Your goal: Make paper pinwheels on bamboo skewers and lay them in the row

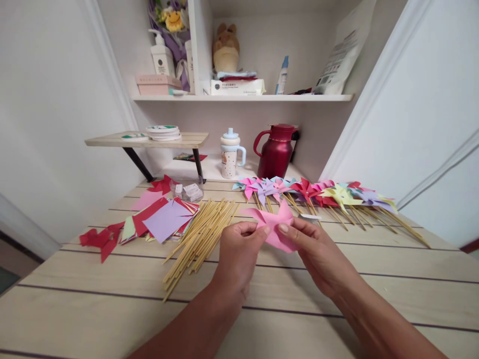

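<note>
A pink paper pinwheel [279, 240], with its blades folded toward the middle, is held above the table between both hands. My left hand [239, 254] pinches its left side, thumb on top near the centre. From the right, my right hand [318, 252] grips the paper with the thumb pressed close to the centre. Left of my left hand lies a loose pile of thin wooden sticks [198, 239]. Beyond my right hand, finished pinwheels on sticks, among them a yellow pinwheel [341, 195] and a red pinwheel [306, 189], lie in a row.
Coloured paper squares [168, 219] and red cut paper [100, 240] lie on the left. Behind them is a clear container [191, 192] with small white pieces. A cup [230, 157], a red jug [276, 152] and a small raised stand [112, 141] stand at the back.
</note>
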`<action>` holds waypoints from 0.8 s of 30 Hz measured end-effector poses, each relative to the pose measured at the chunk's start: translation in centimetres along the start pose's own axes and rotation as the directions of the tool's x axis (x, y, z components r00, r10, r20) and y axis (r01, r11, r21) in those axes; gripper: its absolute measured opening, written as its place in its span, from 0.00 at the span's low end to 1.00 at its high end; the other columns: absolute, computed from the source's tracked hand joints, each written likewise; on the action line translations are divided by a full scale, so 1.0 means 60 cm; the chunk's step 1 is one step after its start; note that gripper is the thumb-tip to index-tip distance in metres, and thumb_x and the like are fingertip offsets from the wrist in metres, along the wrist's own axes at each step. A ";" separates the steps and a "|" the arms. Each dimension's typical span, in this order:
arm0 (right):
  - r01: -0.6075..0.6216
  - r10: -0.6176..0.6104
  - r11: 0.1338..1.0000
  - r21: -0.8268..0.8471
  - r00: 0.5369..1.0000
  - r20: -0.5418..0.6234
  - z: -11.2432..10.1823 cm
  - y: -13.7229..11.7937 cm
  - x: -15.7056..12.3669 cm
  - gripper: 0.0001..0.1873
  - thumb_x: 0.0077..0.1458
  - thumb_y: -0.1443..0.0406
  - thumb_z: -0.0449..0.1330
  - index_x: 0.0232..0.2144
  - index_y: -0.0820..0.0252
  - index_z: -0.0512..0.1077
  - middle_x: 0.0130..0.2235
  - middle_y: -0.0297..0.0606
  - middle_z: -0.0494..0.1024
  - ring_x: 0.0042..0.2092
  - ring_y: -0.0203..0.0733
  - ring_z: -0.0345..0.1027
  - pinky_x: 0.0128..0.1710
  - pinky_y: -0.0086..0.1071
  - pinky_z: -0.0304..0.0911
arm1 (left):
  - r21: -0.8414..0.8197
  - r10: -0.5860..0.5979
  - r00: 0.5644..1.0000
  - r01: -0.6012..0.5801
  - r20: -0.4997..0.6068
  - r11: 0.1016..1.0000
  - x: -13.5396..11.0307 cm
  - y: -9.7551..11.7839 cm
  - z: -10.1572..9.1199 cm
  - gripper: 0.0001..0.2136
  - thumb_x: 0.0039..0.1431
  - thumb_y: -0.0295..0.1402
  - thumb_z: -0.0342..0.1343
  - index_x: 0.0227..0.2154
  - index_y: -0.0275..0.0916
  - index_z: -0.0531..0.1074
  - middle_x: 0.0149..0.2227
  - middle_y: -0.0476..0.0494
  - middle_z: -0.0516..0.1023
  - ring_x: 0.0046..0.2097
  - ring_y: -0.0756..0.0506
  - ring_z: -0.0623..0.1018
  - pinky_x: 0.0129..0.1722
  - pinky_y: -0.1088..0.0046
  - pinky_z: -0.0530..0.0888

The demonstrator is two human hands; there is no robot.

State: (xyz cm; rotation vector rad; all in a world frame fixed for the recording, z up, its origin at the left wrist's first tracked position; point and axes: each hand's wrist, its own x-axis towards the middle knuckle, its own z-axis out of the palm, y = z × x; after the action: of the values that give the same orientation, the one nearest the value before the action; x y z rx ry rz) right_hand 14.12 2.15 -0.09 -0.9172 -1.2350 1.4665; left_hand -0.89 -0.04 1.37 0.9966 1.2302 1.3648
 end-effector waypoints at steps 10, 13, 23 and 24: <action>0.026 -0.031 0.998 -0.054 0.995 -0.093 -0.001 0.001 0.003 0.09 0.45 0.59 0.73 0.27 0.56 0.81 0.26 0.31 0.76 0.28 0.33 0.61 0.32 0.29 0.57 | 0.046 -0.009 0.997 0.006 0.075 0.999 -0.006 0.005 0.003 0.11 0.50 0.37 0.64 0.20 0.35 0.75 0.19 0.54 0.63 0.24 0.53 0.59 0.26 0.75 0.57; 0.027 -0.031 0.999 -0.041 0.994 -0.102 -0.001 0.001 0.003 0.08 0.45 0.60 0.73 0.26 0.57 0.80 0.25 0.31 0.75 0.27 0.32 0.60 0.31 0.29 0.57 | 0.023 0.005 0.993 -0.007 0.115 1.000 -0.004 0.002 0.002 0.11 0.51 0.38 0.63 0.22 0.36 0.75 0.21 0.52 0.66 0.26 0.52 0.61 0.27 0.75 0.59; 0.013 -0.017 1.000 -0.027 0.991 -0.134 -0.005 0.003 0.006 0.11 0.43 0.59 0.74 0.26 0.59 0.80 0.24 0.31 0.75 0.27 0.32 0.59 0.30 0.29 0.55 | -0.015 -0.012 0.994 0.014 0.111 1.000 -0.002 -0.004 0.001 0.10 0.54 0.40 0.62 0.28 0.36 0.77 0.27 0.48 0.73 0.31 0.50 0.67 0.32 0.73 0.63; 0.013 -0.016 1.000 -0.025 0.991 -0.131 -0.005 0.004 0.005 0.11 0.43 0.59 0.74 0.26 0.59 0.81 0.24 0.31 0.75 0.26 0.32 0.59 0.30 0.29 0.55 | -0.022 -0.015 0.994 0.017 0.109 1.000 -0.003 -0.003 0.001 0.10 0.53 0.39 0.62 0.27 0.36 0.77 0.26 0.49 0.72 0.30 0.50 0.66 0.32 0.74 0.63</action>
State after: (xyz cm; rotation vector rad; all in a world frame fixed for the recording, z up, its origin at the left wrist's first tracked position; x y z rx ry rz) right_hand 14.27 2.49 -0.36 -1.0023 -1.1625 1.3600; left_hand -0.78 -0.19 1.18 1.0298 1.1371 1.2924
